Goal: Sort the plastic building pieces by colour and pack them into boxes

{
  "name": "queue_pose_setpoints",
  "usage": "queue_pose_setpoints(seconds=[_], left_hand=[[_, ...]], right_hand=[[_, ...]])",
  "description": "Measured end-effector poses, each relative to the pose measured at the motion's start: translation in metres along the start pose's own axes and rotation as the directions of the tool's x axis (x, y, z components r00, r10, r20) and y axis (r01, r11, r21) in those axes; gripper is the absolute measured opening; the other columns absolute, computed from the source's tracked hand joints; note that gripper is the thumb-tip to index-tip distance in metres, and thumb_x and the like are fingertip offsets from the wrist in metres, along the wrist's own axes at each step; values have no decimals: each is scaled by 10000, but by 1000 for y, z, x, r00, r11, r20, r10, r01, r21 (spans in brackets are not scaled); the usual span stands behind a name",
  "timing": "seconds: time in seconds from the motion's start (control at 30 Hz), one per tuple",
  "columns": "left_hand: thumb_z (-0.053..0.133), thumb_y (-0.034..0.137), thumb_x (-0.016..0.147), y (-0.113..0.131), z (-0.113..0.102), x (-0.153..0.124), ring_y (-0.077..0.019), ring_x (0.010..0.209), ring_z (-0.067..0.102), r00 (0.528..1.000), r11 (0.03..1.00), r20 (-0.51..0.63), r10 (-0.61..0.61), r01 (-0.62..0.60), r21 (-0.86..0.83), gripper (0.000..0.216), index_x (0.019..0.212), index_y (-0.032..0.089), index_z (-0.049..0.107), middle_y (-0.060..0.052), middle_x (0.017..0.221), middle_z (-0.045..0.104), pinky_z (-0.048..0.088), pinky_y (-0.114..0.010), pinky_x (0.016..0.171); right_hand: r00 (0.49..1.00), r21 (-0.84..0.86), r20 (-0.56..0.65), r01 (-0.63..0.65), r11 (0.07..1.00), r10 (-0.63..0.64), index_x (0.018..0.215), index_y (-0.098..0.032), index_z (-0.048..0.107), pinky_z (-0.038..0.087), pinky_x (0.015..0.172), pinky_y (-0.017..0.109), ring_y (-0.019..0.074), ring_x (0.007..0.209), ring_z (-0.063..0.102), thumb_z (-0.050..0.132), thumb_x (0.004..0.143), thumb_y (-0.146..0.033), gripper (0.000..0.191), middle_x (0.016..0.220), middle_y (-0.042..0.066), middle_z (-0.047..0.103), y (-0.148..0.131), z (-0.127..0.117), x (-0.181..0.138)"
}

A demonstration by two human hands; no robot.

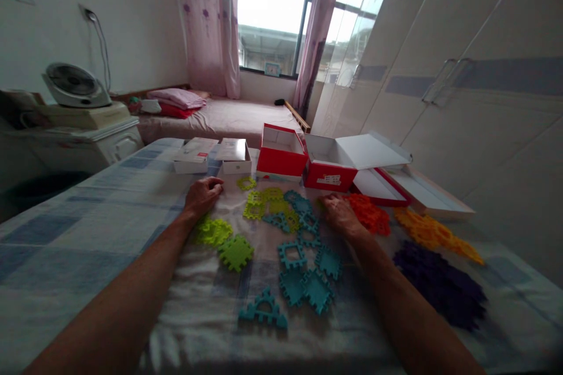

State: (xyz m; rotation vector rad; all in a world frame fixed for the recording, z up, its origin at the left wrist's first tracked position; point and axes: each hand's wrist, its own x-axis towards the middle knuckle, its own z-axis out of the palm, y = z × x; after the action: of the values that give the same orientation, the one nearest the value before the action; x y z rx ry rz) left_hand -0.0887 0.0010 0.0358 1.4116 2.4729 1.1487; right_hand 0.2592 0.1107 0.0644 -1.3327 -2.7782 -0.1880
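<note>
My left hand [204, 194] is over the cloth, its fingers curled in with nothing visible in them. Just below it lies a heap of lime-green interlocking building pieces [213, 231], with a green notched square [236, 252] beside it. Between my hands are yellow-green pieces [254, 205] and teal pieces [292, 254], some of them open frames. A teal arched piece [264, 309] lies nearest me. My right hand [338, 211] reaches down at the left side of the orange-red pieces [369, 214]; a bit of yellow-green piece shows at its closed fingertips, slightly blurred.
Red open boxes [329, 179] and white boxes [196, 155] line the far side of the cloth-covered table [88, 211]. A box lid [433, 190] lies right. Yellow-orange pieces [435, 234] and dark purple pieces [440, 284] are heaped beyond my right forearm. Behind stands a bed [237, 117].
</note>
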Motion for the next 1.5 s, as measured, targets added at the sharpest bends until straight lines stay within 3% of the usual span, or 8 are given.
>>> queue_pose_setpoints(seconds=[0.4, 0.53, 0.67, 0.9, 1.03, 1.17, 1.33, 1.5], left_hand=[[474, 311, 711, 2, -1, -2, -191, 797, 651, 1000, 1000, 0, 4, -4, 3, 350, 961, 189, 686, -45, 862, 722, 470, -234, 693], [477, 306, 711, 4, -2, -2, -196, 822, 647, 1000, 1000, -6, -4, 4, 17, 340, 955, 204, 690, -38, 875, 722, 468, -242, 717], [477, 309, 713, 5, -2, -3, -205, 827, 649, 1000, 1000, -3, -11, 11, 27, 346, 959, 195, 692, -48, 879, 721, 465, -250, 733], [473, 316, 719, 3, -2, -2, -192, 796, 651, 1000, 1000, 5, -3, 3, 25, 357, 977, 189, 685, -42, 868, 722, 466, -235, 704], [473, 313, 713, 1, -1, -1, -191, 798, 649, 1000, 1000, 2, 6, -6, 27, 356, 973, 193, 686, -35, 862, 722, 467, -234, 699], [475, 313, 715, 3, -1, -2, -193, 785, 651, 1000, 1000, 3, 2, -2, 24, 356, 974, 190, 686, -40, 856, 723, 466, -238, 691], [479, 310, 712, 4, -2, -2, -195, 788, 652, 1000, 1000, 3, -6, 6, 25, 358, 973, 182, 689, -48, 856, 722, 465, -236, 693], [478, 314, 718, 3, -2, -2, -196, 783, 652, 1000, 1000, 8, -11, 10, 22, 354, 977, 191, 685, -45, 849, 722, 467, -240, 685]], right_hand=[[971, -71, -237, -15, 997, -3, 1121, -155, 575, 424, 791, 317, 227, 928, 610, 334, 874, -125, 347, 1074, 134, 646, 3, -5, -1], [927, 150, -370, -10, 989, 66, 1207, -171, 534, 433, 855, 327, 216, 998, 597, 325, 887, -172, 382, 1160, 101, 620, 3, -4, -1], [885, 450, -463, 182, 874, 55, 1175, -182, 553, 426, 912, 306, 172, 1024, 593, 312, 914, -243, 361, 1155, 65, 628, -14, -4, -6], [914, 631, -357, 388, 672, -193, 1231, -232, 491, 430, 913, 300, 150, 1046, 578, 376, 910, -323, 352, 1168, 42, 614, -56, -16, -24], [927, 486, -328, 330, 809, -181, 1252, -182, 487, 364, 977, 368, 211, 1158, 486, 460, 862, -376, 437, 1244, 112, 538, -42, -10, -20], [974, 394, -164, 209, 895, -156, 1201, -174, 540, 409, 884, 349, 228, 1049, 529, 565, 777, -450, 507, 1130, 110, 565, -21, -8, -17], [981, 385, -22, 186, 904, -193, 1177, -177, 555, 425, 818, 303, 197, 937, 557, 642, 700, -421, 543, 1072, 86, 556, -16, -14, -23], [982, 452, -64, 187, 872, -177, 1177, -164, 552, 434, 802, 284, 179, 906, 561, 572, 749, -358, 470, 1052, 83, 556, -11, -17, -23]])
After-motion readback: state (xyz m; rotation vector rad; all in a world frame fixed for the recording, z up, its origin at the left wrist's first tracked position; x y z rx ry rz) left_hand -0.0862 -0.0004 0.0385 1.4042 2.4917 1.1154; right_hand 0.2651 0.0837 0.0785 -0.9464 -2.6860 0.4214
